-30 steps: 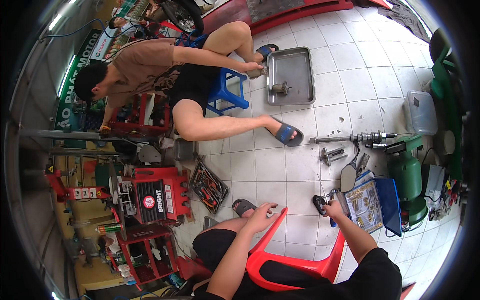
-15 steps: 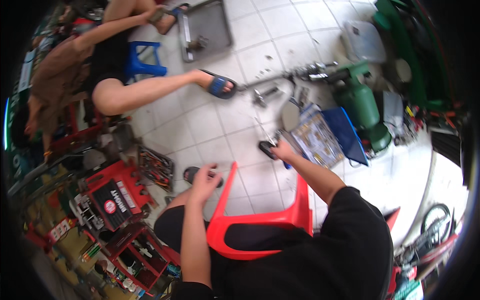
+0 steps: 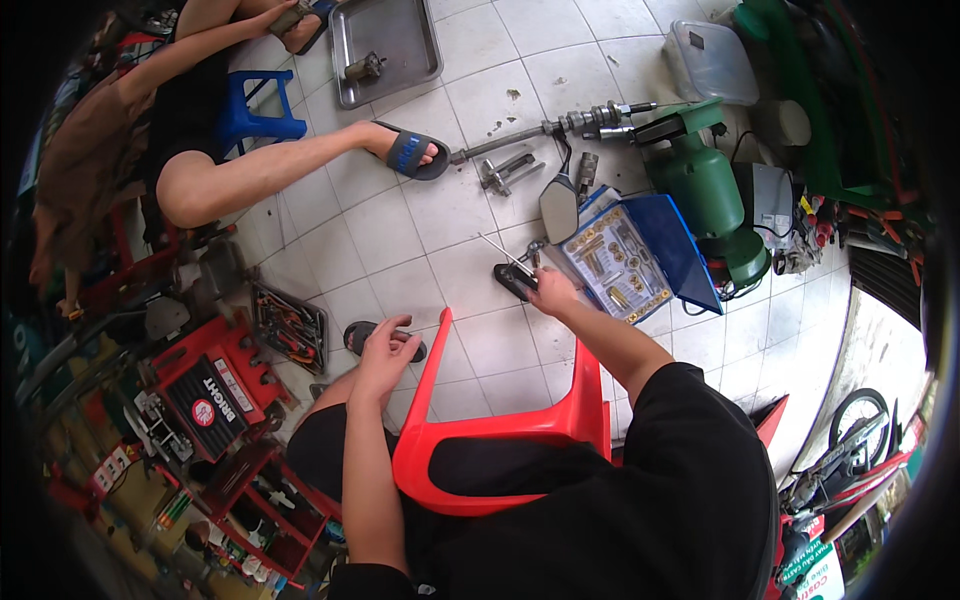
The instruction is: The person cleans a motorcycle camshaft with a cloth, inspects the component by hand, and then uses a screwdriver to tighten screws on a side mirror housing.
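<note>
My right hand (image 3: 552, 292) is closed around a screwdriver-like tool (image 3: 505, 250) with a long thin metal shaft pointing forward and left; its handle is hidden in the grip. Just beyond are my dark right sandal (image 3: 507, 285) and a metal ratchet-like part (image 3: 533, 250). Beside the hand lies an opened blue case (image 3: 680, 255) of gold-coloured round dies and metal taps (image 3: 618, 270). My left hand (image 3: 382, 365) hangs over my left sandal (image 3: 354, 336), fingers loosely bent and apart, holding nothing visible.
A red plastic stool (image 3: 500, 440) is right before me. On the tiles lie a mirror (image 3: 560, 210), a geared shaft (image 3: 590, 120), a puller-like metal part (image 3: 510, 170) and a tool tray (image 3: 290, 325). A green tank (image 3: 700, 195) stands right; another person's leg (image 3: 280, 175) reaches in.
The whole view has shifted slightly and become sharper. My right hand still grips the thin-shafted tool, whose shaft now points more to the left. The left hand keeps its loose pose.
</note>
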Tool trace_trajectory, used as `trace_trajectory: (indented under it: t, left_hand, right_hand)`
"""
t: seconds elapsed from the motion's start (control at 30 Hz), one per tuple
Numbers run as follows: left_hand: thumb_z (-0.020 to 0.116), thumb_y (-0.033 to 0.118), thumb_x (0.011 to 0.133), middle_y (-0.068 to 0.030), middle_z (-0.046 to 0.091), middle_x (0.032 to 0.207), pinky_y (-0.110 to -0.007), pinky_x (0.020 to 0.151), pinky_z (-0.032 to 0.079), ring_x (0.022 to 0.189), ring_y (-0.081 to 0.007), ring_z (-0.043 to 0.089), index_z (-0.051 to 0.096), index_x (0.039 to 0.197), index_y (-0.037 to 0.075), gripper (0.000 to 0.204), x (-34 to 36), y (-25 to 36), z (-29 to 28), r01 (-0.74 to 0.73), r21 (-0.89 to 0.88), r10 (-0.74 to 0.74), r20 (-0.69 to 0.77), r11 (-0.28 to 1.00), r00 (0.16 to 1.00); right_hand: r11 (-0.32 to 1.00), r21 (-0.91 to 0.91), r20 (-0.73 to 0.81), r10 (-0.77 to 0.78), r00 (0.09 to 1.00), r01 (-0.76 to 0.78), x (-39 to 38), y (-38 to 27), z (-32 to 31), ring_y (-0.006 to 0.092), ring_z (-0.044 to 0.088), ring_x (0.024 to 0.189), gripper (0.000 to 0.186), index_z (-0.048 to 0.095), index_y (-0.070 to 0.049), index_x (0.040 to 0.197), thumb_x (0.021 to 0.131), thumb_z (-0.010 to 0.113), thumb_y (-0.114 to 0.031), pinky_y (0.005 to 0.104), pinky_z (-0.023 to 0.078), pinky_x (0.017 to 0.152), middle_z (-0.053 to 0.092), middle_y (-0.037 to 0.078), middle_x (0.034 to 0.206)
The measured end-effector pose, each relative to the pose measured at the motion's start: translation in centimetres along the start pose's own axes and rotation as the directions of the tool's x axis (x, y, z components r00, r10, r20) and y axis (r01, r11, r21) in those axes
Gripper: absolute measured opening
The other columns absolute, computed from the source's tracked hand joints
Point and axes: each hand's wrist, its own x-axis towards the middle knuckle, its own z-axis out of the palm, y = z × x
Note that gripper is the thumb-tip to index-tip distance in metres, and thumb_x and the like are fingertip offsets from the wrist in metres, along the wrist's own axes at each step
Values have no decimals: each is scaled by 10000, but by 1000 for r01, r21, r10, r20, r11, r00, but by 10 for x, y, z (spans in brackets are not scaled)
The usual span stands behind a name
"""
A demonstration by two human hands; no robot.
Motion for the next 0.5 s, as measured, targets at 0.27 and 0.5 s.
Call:
trace_trajectory:
  t: [0.27, 0.5]
  left_hand:
    - [730, 232, 848, -144, 656, 968, -324, 707, 528, 758, -205, 646, 617, 1200, 23, 425, 11, -45, 9, -22, 82, 26, -54, 996, 998]
    - [709, 305, 853, -155, 629, 1183, -352, 838, 536, 957, -259, 659, 614, 1225, 15, 481, -3, -12, -8, -79, 187, 94, -75, 979, 993]
  right_hand:
    - [866, -390, 323, -190, 927, 313, 63, -1, -7, 306, 679, 997, 243, 683, -172, 1082, 902, 521, -188, 424, 561, 803, 632, 119, 1165]
    - [881, -304, 292, -276, 916, 363, 55, -26, 1, 351, 694, 863, 238, 722, -117, 885, 915, 544, -272, 460, 555, 749, 711, 142, 925]
